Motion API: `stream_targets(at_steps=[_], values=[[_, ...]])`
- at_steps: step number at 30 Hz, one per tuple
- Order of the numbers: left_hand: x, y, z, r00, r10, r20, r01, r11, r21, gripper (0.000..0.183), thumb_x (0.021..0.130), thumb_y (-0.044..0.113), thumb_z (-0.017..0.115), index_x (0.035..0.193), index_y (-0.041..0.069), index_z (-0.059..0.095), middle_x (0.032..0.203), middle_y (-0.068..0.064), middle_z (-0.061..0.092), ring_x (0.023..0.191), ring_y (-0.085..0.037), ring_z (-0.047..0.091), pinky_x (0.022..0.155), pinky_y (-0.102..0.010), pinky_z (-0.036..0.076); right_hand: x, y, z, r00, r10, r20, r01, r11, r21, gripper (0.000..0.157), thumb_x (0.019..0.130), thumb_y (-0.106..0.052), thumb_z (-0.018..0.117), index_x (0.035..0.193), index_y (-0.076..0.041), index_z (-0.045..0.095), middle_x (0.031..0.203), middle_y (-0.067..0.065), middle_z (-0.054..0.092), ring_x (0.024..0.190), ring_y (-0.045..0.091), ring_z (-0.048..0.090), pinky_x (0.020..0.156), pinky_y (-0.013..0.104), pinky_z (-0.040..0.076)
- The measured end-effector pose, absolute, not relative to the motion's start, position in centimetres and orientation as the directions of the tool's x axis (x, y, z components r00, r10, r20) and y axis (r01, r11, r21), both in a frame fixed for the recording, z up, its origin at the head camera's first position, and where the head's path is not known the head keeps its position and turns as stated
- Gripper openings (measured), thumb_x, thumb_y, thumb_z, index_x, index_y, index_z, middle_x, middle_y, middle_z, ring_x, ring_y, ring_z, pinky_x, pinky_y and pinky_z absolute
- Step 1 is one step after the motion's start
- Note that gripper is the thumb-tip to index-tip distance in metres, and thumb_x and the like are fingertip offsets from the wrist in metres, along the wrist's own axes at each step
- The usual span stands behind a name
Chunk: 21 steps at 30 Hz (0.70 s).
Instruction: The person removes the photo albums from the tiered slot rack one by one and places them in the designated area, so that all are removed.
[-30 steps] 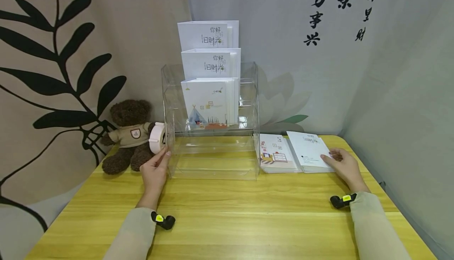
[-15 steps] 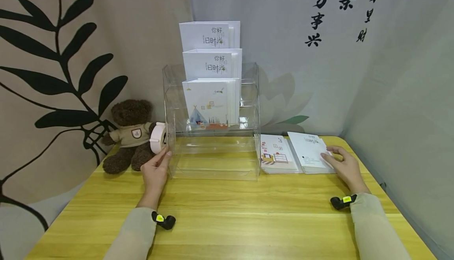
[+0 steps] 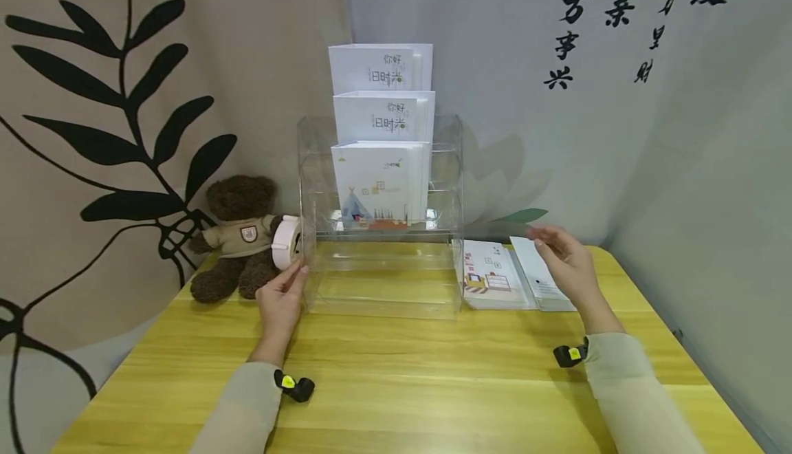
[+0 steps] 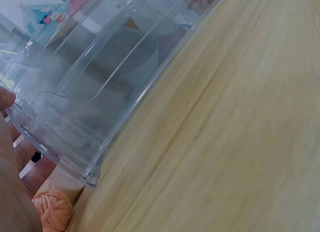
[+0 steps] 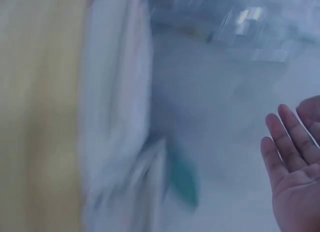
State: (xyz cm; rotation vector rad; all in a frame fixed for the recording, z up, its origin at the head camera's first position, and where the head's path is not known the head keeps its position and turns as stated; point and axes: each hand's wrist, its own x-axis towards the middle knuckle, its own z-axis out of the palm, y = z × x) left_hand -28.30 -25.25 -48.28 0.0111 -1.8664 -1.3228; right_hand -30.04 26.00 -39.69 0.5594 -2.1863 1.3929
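A clear acrylic tiered display rack (image 3: 383, 306) stands on the table with white illustrated booklets (image 3: 371, 186) in its upper tiers. My left hand (image 3: 281, 303) holds the rack's left side edge; in the left wrist view the thumb is on one face and the fingers (image 4: 40, 174) on the other. To the right of the rack lie two white stacks, one with a coloured house picture (image 3: 491, 275) and one mostly plain (image 3: 535, 272). Over the plain stack my right hand (image 3: 569, 268) is raised, partly covering it. It holds nothing, and in the right wrist view its fingers (image 5: 287, 142) are extended.
A brown teddy bear (image 3: 241, 241) in a beige shirt sits left of the rack. Between them is a pale pink round object (image 3: 286, 242). A peach yarn-like ball (image 4: 52, 209) shows under the left hand. Printed curtains (image 3: 619, 131) hang behind the wooden table (image 3: 433, 385).
My right hand has lifted off the plain stack and moved up and left. The left hand stays at the rack's edge. The head view has shifted slightly.
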Motion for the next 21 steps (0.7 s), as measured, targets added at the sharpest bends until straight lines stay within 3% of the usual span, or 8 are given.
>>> stream_targets(at_steps=[3,10,16,21], values=[[-28.3,-25.3,-48.3,-0.661,-0.440,0.608,0.422,0.451,0.786,0.026,0.091,0.021,0.078,0.114,0.011,0.078,0.111,-0.007,0.074,0.092,0.010,0.065,0.076,-0.010,0.052,-29.5,22.3,-37.3,-0.755,-0.124,0.644,-0.650,0.271,-0.710,0.028,0.100,0.002,0.058,0.128,0.009,0.060,0.125,0.028,0.063,0.114,0.022,0.063,0.094,0.016,0.048],[-28.0,-25.2,-48.0,-0.649,-0.433,0.626,0.412,0.492,0.767,0.025,0.091,0.023,0.078,0.115,0.014,0.078,0.109,-0.006,0.075,0.089,0.009,0.065,0.073,-0.008,0.050,-31.7,15.8,-35.5,-0.688,-0.108,0.718,-0.726,0.062,-0.685,0.031,0.097,0.002,0.064,0.128,0.005,0.062,0.127,0.024,0.063,0.118,0.017,0.062,0.101,0.025,0.048],[-28.0,-25.1,-48.3,-0.644,-0.439,0.627,0.406,0.499,0.766,0.024,0.090,0.020,0.079,0.113,0.015,0.079,0.107,-0.005,0.075,0.086,0.009,0.065,0.070,-0.007,0.050,-32.4,11.8,-34.6,-0.694,-0.036,0.719,-0.715,-0.086,-0.694,0.030,0.097,-0.001,0.066,0.125,0.008,0.062,0.126,0.022,0.065,0.119,0.023,0.062,0.101,0.030,0.050],[-28.2,-25.3,-48.4,-0.628,-0.436,0.645,0.419,0.509,0.752,0.023,0.090,0.020,0.079,0.113,0.015,0.079,0.105,-0.007,0.075,0.088,0.001,0.069,0.071,-0.007,0.050,-32.6,9.9,-33.8,-0.690,0.009,0.724,-0.718,-0.139,-0.682,0.033,0.095,-0.001,0.068,0.127,0.008,0.061,0.130,0.021,0.063,0.125,0.028,0.058,0.108,0.038,0.044]])
